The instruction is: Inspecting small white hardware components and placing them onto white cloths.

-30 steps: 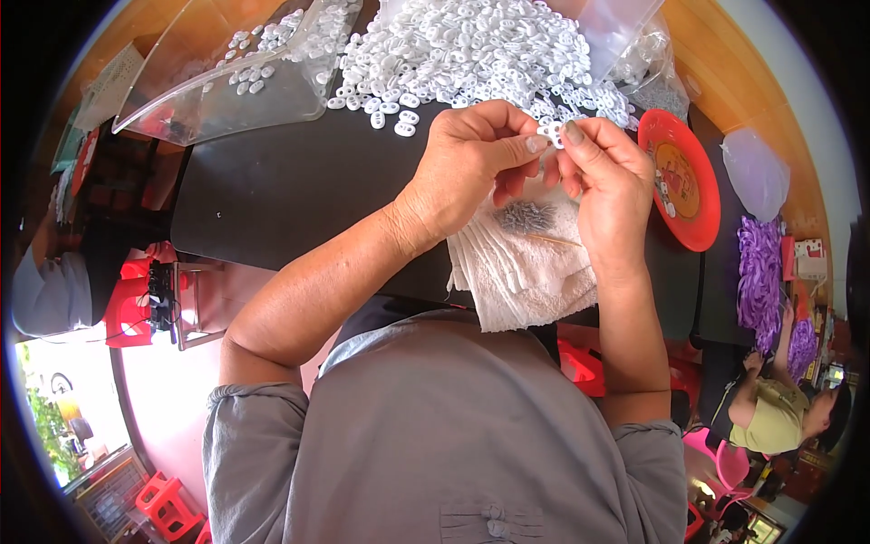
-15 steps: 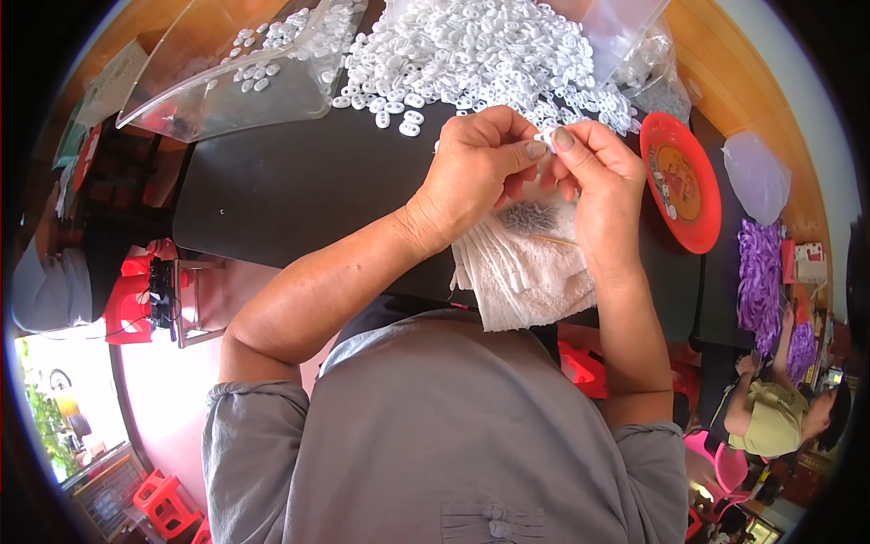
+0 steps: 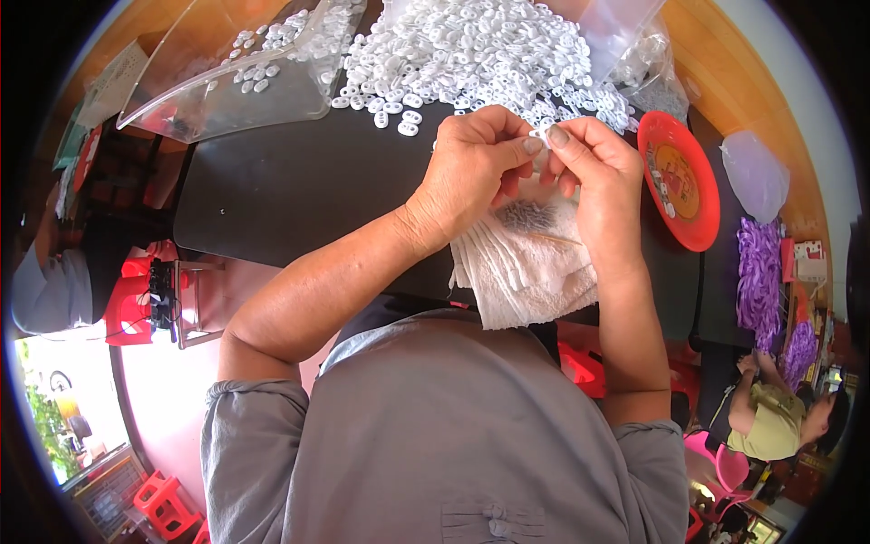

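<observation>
Between the thumbs and fingertips of both hands I pinch a small white plastic piece [image 3: 541,134], mostly covered by my fingers. My left hand [image 3: 480,163] is closed on its left side, and my right hand [image 3: 600,172] grips it from the right. Just beyond my fingers spreads a big heap of white oval two-holed pieces [image 3: 467,54]. Below my hands lies a folded cream towel [image 3: 517,281]. On that towel rests a cluster of tiny grey metal parts [image 3: 527,216], too small to name, near a thin stick.
A clear plastic bin [image 3: 227,118] holding more white pieces stands at the far left of the black table [image 3: 299,195]. To the right lies a red plate [image 3: 707,204] with a few white pieces. Purple ribbon bundles [image 3: 759,281] and another person [image 3: 770,417] are farther right.
Both hands stay together on the white piece, with only slight shifts of the fingers. The person at the right has moved their arm lower.
</observation>
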`<state>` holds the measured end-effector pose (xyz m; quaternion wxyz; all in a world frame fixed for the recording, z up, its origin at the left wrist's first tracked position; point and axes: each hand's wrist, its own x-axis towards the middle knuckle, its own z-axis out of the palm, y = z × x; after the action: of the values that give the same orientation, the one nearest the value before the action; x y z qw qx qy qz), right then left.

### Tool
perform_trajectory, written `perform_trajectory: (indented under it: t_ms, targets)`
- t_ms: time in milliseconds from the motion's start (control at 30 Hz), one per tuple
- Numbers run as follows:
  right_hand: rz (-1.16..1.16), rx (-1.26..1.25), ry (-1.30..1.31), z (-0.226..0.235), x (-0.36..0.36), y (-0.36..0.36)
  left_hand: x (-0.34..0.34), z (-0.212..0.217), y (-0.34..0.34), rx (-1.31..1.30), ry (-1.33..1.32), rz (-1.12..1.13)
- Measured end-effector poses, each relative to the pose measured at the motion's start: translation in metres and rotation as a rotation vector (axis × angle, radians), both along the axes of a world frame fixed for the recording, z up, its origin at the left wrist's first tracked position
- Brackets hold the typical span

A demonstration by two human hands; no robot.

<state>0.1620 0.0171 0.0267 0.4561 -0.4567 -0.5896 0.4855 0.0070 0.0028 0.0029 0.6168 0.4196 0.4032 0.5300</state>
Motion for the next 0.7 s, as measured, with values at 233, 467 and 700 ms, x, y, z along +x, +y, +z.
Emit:
perform_trajectory:
  t_ms: [233, 467, 700]
  targets:
    - [-0.041, -0.031, -0.064, 0.002, 0.015, 0.012, -0.004, -0.003, 0.007, -0.010, 0.047, -0.005]
    - [-0.167, 0.265, -0.607, -0.034, 0.060, 0.061, -0.005, -0.004, 0.007, -0.018, 0.097, -0.044]
    - [-0.241, 0.659, -0.996, -0.053, 0.075, 0.063, -0.004, -0.002, 0.005, 0.005, 0.162, -0.050]
